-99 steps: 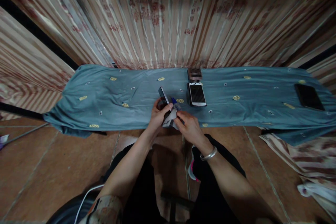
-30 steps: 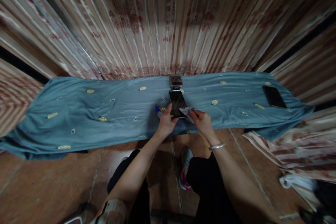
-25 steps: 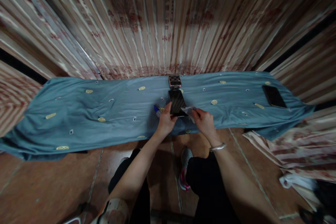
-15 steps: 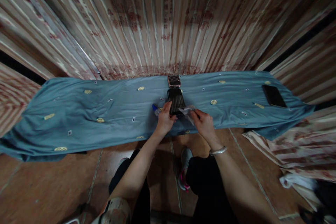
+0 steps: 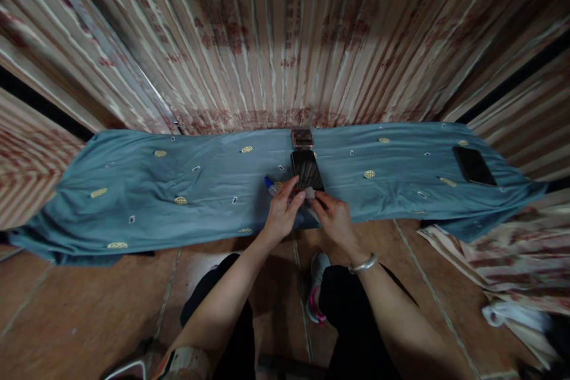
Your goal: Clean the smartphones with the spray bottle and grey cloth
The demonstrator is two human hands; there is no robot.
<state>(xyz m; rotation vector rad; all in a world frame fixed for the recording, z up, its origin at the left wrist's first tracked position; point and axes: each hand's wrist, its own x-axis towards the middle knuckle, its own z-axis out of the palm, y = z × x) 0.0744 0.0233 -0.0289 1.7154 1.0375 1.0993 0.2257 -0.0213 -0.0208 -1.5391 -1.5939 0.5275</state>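
Observation:
A black phone (image 5: 307, 171) lies face up on the blue cloth (image 5: 178, 184) in front of me. My left hand (image 5: 282, 212) rests at the phone's near left corner, fingers curled against its edge. My right hand (image 5: 333, 219) is just right of it, fingers pinched on a small pale wipe (image 5: 309, 192) at the phone's near end. A small bottle with a blue cap (image 5: 271, 184) lies on the cloth beside my left fingers. A second small device (image 5: 301, 137) stands behind the phone.
Another dark phone (image 5: 474, 165) lies at the far right of the cloth. A striped curtain (image 5: 285, 41) hangs behind the table. Crumpled fabric and a white bag (image 5: 512, 285) lie on the tiled floor at right. My knees and a shoe (image 5: 316, 285) are below the table edge.
Earlier I held a phone and the bottle up in both hands. The phone now lies flat, and my right hand has drawn the wipe left to the phone's near end.

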